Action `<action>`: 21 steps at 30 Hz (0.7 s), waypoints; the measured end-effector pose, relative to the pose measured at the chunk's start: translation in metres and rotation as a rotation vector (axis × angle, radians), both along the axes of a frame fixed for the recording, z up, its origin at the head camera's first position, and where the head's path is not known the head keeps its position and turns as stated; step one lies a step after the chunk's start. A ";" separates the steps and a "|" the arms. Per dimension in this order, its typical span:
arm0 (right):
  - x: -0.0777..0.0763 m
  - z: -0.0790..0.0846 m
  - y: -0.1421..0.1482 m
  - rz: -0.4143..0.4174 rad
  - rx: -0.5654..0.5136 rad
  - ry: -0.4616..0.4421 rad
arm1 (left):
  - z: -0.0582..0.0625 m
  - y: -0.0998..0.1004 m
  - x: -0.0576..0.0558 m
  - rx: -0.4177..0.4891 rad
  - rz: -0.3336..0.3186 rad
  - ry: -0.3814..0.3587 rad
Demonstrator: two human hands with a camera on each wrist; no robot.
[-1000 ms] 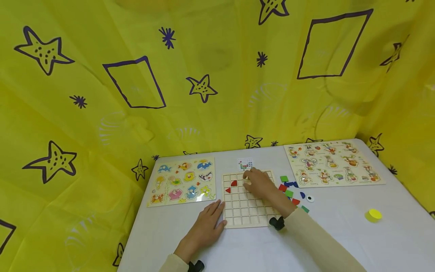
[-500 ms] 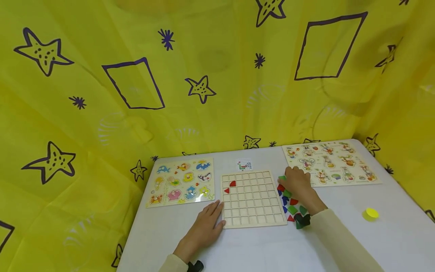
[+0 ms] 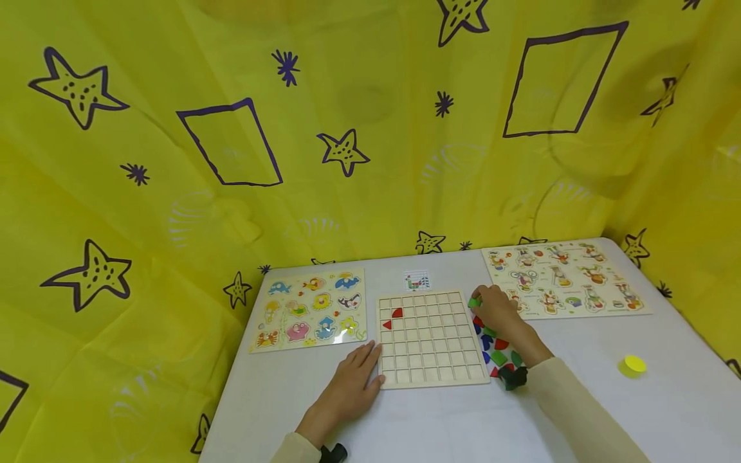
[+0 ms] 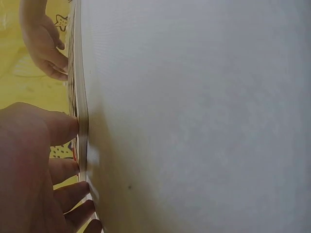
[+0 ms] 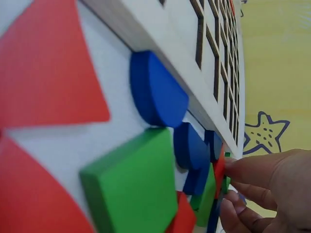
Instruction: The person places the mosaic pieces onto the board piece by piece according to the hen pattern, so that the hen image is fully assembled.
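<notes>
Your two hands are well apart, one on each side of the grid board [image 3: 427, 352]. Your left hand [image 3: 350, 379] lies relaxed at the board's near left part, fingers extended, thumb and fingertips touching its edge. Your right hand [image 3: 500, 310] is beyond the opposite edge, close to the far right corner, with thumb and fingers pinching a green piece [image 3: 475, 302]. That piece sits at your right fingertips, just outside the board and well away from your left hand; you cannot tell from these views whether it is clear of the worktop [image 3: 440, 424].

Under and beside your right hand and wrist, loose red, green and blue pieces lie along the board's right edge, a blue half-round [image 5: 158, 90] touching it. Ahead of your left fingertips, a red quarter-round [image 3: 397, 313] and a red triangle [image 3: 387, 325] sit in cells on the board's far left part.

Just past the board's far edge is a small picture card [image 3: 417, 280]. A sea-animal puzzle [image 3: 309, 315] lies to your left, another puzzle [image 3: 570, 283] to your far right, and a yellow cylinder [image 3: 633, 366] nearer you on the right.
</notes>
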State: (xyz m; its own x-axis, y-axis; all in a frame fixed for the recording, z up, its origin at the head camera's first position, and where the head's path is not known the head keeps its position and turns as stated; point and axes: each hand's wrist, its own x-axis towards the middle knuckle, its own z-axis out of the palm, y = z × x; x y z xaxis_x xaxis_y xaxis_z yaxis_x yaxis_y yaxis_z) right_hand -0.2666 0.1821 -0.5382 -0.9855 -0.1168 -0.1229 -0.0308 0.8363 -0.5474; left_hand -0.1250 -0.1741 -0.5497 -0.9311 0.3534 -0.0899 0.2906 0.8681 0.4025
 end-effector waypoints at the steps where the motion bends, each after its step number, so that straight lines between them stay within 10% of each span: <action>1: 0.000 -0.001 0.000 -0.001 -0.006 0.005 | 0.000 0.000 0.000 0.004 -0.002 0.005; 21: 0.010 0.010 0.017 0.086 -0.060 0.043 | -0.002 0.000 0.000 0.002 -0.019 0.027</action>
